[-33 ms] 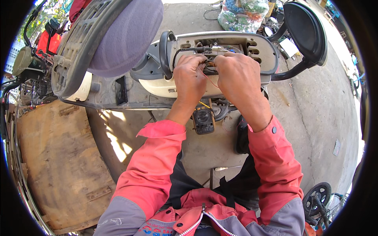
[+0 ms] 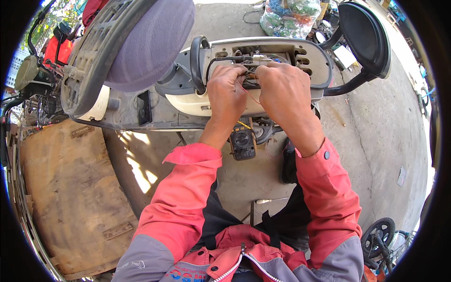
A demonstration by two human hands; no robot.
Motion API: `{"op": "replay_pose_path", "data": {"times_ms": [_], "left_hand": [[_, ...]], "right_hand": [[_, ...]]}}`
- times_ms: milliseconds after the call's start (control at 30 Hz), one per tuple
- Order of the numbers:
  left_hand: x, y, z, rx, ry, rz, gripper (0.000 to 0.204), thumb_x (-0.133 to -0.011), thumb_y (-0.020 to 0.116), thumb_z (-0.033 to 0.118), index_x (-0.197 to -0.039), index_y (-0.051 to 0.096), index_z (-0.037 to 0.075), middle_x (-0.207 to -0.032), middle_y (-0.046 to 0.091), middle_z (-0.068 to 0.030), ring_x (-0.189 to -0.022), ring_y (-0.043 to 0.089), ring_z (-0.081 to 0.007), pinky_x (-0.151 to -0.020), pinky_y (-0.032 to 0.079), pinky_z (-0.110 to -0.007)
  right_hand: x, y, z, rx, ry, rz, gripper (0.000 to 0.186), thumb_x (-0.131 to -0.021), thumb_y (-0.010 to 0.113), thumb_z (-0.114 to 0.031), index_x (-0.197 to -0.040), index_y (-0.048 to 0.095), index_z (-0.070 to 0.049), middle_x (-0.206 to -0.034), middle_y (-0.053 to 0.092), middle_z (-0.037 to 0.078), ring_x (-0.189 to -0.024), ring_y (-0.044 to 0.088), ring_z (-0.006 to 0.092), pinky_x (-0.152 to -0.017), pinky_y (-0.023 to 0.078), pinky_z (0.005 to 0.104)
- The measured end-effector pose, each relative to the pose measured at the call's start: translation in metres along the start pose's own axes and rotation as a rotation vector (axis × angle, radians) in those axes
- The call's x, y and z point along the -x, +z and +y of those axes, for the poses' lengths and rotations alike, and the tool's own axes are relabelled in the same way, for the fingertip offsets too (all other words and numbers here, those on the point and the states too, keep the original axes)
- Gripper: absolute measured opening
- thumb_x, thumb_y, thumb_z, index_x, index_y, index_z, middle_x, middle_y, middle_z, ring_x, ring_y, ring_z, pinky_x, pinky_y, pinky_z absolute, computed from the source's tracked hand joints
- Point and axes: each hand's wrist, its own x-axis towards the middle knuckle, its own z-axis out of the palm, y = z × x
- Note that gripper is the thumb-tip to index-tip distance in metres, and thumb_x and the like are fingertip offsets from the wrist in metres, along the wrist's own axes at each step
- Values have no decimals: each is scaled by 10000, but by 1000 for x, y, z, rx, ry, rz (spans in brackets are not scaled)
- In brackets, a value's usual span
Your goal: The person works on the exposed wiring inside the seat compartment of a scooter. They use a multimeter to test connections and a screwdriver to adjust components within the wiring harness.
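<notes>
Both my hands meet over the open compartment of a cream electric scooter [image 2: 181, 104], among its wires. My left hand [image 2: 226, 91] is closed, thumb and fingers pinched on a wire at the compartment's near side. Right beside it, my right hand [image 2: 284, 89] is closed too, its fingertips pointing down into the wiring and gripping a wire. A thin red wire [image 2: 251, 96] loops between the hands. Behind the fingers lie a black cable [image 2: 230, 58] and a white connector [image 2: 257, 57]. The fingertips are partly hidden. A black multimeter [image 2: 243, 144] sits below the scooter's near side.
A purple-covered seat [image 2: 150, 47] is tilted up at the left; a black backrest [image 2: 364, 40] sticks out at the right. A dark phone [image 2: 144, 107] lies on the footboard. Nearby are a plywood board [image 2: 75, 197], a stuffed clear bag [image 2: 290, 19] and a small wheel [image 2: 378, 235].
</notes>
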Motion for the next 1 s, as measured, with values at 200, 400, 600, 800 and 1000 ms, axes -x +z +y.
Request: {"op": "replay_pose_path", "data": {"times_ms": [200, 400, 600, 800, 1000], "left_hand": [[-1, 1, 1, -18, 73, -2, 215, -766, 672, -133, -931, 755, -23, -955, 768, -150, -871, 677, -346, -784, 554, -413], [-1, 0, 1, -38, 107, -2, 221, -744, 676, -125, -923, 756, -22, -953, 765, -159, -871, 671, -361, -779, 551, -436], [-2, 0, 1, -34, 112, -6, 222, -738, 675, -130, -917, 752, -23, -949, 763, -162, -872, 671, -365, -775, 548, -436], [-2, -1, 2, -31, 115, -11, 226, -733, 671, -136, -910, 751, -22, -943, 761, -165, -868, 671, -368, -773, 546, -434], [-2, 0, 0, -32, 114, -5, 231, -729, 669, -137, -911, 752, -21, -943, 762, -164, -866, 673, -367, -775, 549, -432]], "right_hand": [[-2, 0, -4, 106, -32, -10, 78, -749, 694, -106, -715, 742, -54, -718, 695, 167, -730, 730, 341, -634, 568, 439], [-3, 2, -6, 141, -23, -43, 95, -776, 698, -127, -743, 775, -82, -729, 718, 159, -727, 746, 324, -644, 587, 425], [-1, 3, -11, 144, 5, -60, 104, -798, 690, -127, -769, 785, -95, -743, 729, 140, -743, 754, 305, -661, 599, 417], [0, 5, -12, 108, 10, -33, 105, -796, 689, -131, -770, 779, -85, -750, 722, 145, -754, 752, 314, -660, 595, 417], [1, 6, -11, 99, 33, -49, 96, -782, 691, -124, -771, 769, -70, -746, 714, 147, -749, 744, 323, -661, 587, 433]]}}
